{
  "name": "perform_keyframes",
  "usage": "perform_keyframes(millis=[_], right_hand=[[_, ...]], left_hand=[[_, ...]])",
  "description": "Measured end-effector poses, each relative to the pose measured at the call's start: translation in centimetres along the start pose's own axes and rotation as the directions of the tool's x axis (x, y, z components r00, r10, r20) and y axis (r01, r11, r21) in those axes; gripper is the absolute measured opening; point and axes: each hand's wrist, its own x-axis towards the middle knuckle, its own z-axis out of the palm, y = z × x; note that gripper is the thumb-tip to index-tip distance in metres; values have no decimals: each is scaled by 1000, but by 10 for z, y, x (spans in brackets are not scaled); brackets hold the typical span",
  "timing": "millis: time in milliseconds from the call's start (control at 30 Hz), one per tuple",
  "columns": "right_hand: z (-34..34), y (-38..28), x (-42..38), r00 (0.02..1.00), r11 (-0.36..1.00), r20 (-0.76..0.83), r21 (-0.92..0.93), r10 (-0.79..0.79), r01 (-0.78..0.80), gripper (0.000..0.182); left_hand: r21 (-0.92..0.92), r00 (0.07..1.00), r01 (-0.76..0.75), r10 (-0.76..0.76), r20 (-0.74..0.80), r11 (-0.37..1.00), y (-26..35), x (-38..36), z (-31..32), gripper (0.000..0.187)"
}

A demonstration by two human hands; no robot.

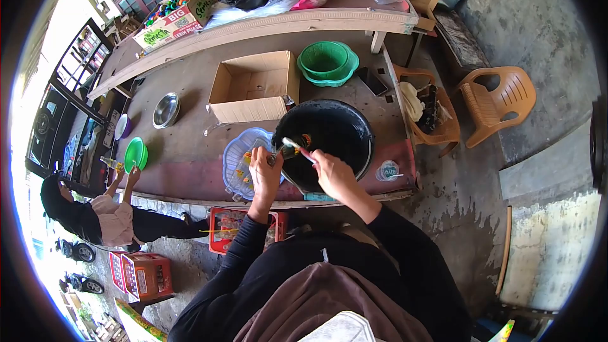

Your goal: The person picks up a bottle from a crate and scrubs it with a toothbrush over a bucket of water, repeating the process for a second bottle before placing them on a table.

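My right hand (334,174) is closed round a toothbrush (303,150) with a white head and a reddish handle, held above the near left part of a black bucket (362,168). Pinched in my left hand (265,176), just left of the brush head, is a small round dark thing (272,159) whose kind I cannot make out. Dark liquid fills the bucket, and some orange-yellow pieces (301,143) show at its left side. Under and beside my left hand stands a pale blue scalloped basket (235,147) with several small yellow pieces in it.
Behind the bucket are an open cardboard box (253,109), green basins (324,57) and a phone (372,81). A plastic cup (387,171) stands right of the bucket. At the left, another person (114,215) handles a bottle over a green bowl (135,154). A red crate (216,221) sits below the table's front edge.
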Motion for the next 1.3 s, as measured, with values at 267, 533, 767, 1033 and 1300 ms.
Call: perform_keyframes(millis=[267,533,767,1033,1300], right_hand=[[0,18,11,993,990,38,-92,114,-110,16],[-3,17,-2,988,987,3,-53,153,-153,15],[-4,-21,-27,999,996,-20,-80,37,-38,19],[6,4,-22,998,982,-15,-179,61,-63,14],[-4,24,5,978,966,110,-207,178,-152,15]], left_hand=[[3,1000,1,-1,-20,1000,-2,4,0,27],[18,999,0,1,-36,1000,-8,10,4,29],[-2,998,56,-56,-21,998,-19,11,10,33],[-190,948,254,-205,243,948,-2,15,-2,22],[-109,941,68,-28,336,992,4,16,-18,28]])
